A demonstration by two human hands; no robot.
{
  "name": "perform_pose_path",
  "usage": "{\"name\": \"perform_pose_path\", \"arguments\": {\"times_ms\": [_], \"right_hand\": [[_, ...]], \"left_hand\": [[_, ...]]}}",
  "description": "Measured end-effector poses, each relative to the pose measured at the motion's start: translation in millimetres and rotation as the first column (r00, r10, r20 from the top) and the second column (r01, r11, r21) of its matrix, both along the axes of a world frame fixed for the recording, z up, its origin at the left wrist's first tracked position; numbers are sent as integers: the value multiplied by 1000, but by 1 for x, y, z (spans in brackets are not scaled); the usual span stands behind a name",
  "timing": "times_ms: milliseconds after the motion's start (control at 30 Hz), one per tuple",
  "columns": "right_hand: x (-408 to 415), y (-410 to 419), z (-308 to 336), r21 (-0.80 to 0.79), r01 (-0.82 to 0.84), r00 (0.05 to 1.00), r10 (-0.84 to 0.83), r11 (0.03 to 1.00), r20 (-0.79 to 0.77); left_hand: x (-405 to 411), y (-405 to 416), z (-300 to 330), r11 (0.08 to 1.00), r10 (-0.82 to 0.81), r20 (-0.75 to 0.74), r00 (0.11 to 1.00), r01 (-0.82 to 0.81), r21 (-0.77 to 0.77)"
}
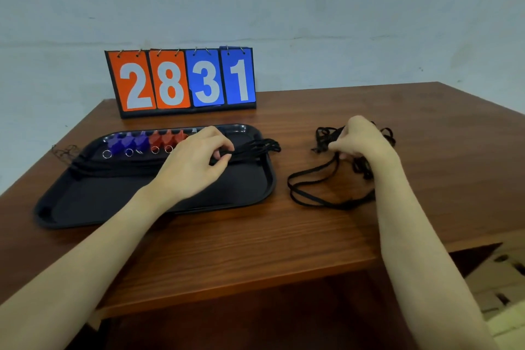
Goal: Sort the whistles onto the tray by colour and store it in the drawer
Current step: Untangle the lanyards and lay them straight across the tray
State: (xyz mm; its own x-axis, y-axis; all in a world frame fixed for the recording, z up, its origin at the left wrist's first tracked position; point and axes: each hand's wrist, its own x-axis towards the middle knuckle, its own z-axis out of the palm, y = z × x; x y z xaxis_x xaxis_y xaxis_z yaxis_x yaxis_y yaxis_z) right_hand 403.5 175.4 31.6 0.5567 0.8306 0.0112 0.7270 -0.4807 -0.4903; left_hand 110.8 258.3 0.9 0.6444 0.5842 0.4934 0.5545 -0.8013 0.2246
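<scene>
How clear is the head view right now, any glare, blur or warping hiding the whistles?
Head view: soft, even light; slight sheen on the tray rim; whistles a bit soft but colours readable; black cords merge with the dark tray; wide-angle bends the table edges; left hand covers the row's right end.

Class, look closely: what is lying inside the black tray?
Blue whistles and red whistles line the tray, black cords alongside. The left hand covers anything further right.

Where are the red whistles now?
In the head view, the red whistles lie in the tray along its far edge, right of the blue whistles, just left of the left hand.
</scene>
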Motion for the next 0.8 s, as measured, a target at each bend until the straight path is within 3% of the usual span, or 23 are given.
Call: {"name": "perform_pose_path", "arguments": {"times_ms": [100,200,300,400,600,800], "right_hand": [[3,-8,9,272,56,958,26,961,-287],[-1,-10,15,494,74,849,205,866,-487],[-4,-8,17,625,46,715,411,779,-565],[-5,-8,21,722,-11,620,571,692,-538],[-16,-13,23,715,-278,429,749,642,-505],[-33,-8,17,575,-562,384,804,594,-454]], "left_hand": [[1,-2,0,1000,-7,9,1000,7,0],[3,-6,1,1000,-19,19,1000,19,-9],[6,-9,0,999,-43,40,998,44,-25],[7,-12,0,997,-62,76,995,65,-47],[13,-22,3,967,-76,346,935,153,-202],[14,-25,13,895,-118,457,882,294,-335]]}}
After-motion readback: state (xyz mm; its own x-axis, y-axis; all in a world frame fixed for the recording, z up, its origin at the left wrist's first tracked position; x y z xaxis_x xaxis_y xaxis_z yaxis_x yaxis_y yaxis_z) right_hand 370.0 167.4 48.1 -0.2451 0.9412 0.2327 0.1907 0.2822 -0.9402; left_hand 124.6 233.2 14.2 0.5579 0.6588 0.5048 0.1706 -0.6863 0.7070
